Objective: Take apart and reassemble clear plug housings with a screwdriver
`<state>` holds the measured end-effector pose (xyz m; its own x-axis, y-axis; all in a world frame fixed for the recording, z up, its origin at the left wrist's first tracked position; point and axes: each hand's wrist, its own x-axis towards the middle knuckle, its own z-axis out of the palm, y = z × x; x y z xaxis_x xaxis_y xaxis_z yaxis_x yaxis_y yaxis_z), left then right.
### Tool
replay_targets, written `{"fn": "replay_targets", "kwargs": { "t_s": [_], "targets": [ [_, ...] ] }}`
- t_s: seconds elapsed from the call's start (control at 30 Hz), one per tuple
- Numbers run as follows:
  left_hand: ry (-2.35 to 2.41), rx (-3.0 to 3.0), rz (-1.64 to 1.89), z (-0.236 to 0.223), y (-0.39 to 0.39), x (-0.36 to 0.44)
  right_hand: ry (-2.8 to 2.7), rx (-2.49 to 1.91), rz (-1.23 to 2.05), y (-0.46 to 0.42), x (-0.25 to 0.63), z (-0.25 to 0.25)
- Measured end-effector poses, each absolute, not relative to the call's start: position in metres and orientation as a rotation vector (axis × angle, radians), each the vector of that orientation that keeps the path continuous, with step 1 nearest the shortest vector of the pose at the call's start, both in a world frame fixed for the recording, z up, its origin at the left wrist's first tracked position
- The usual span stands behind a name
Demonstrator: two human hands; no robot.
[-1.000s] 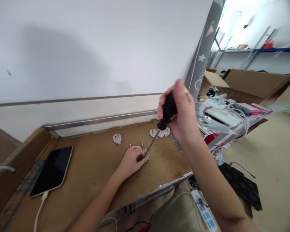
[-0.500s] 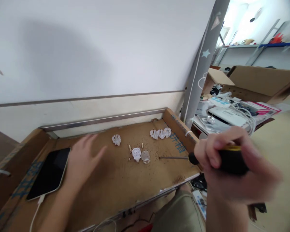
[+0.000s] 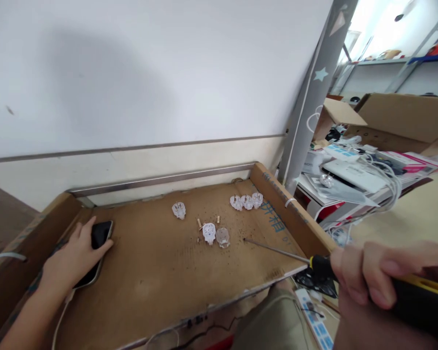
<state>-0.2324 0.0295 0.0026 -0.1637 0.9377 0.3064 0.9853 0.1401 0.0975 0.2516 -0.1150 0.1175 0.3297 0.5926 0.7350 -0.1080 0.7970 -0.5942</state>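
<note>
My right hand (image 3: 372, 277) grips a black-and-yellow screwdriver (image 3: 277, 250) at the lower right, its thin steel shaft reaching left over the board. My left hand (image 3: 75, 255) lies flat across a black smartphone (image 3: 101, 235), with the fingers extended over its screen. Between the hands, a white plug base (image 3: 209, 232) sits beside a clear plug cover (image 3: 222, 237). Small brass pins (image 3: 199, 223) lie close by. A lone plug body (image 3: 179, 210) sits farther back, and a row of 3 plug bodies (image 3: 246, 201) stands at the back right.
Everything lies on a brown cardboard board (image 3: 149, 277) with raised sides, against a white wall. A grey pole (image 3: 306, 112) stands behind its right corner. To the right are papers, white cables, a power strip (image 3: 312, 311) and open cardboard boxes (image 3: 394, 116).
My left hand has moved left from the open board onto the phone. My right hand has dropped lower and farther right with the screwdriver, whose shaft now slants across the board's right side.
</note>
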Motion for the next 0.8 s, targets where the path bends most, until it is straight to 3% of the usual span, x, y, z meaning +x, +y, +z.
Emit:
{"fn": "replay_targets", "kwargs": {
  "t_s": [0.2, 0.33, 0.5, 0.8],
  "targets": [
    [-2.194, -1.934, -0.423, 0.02, 0.013, -0.2, -1.183, -0.446, 0.556, -0.122, 0.248, 0.113],
    [-1.779, -2.331, -0.728, 0.034, -0.004, -0.104, -1.136, -0.427, 0.484, -0.119, 0.242, 0.117],
    [-1.291, -2.906, -0.763, 0.026, -0.007, 0.008, -1.041, -0.507, 0.515, -0.121, 0.227, 0.127],
    [-1.301, -3.03, -0.89, 0.001, 0.002, 0.019, -0.944, -0.561, 0.45, -0.129, 0.25, 0.096]
  ]
}}
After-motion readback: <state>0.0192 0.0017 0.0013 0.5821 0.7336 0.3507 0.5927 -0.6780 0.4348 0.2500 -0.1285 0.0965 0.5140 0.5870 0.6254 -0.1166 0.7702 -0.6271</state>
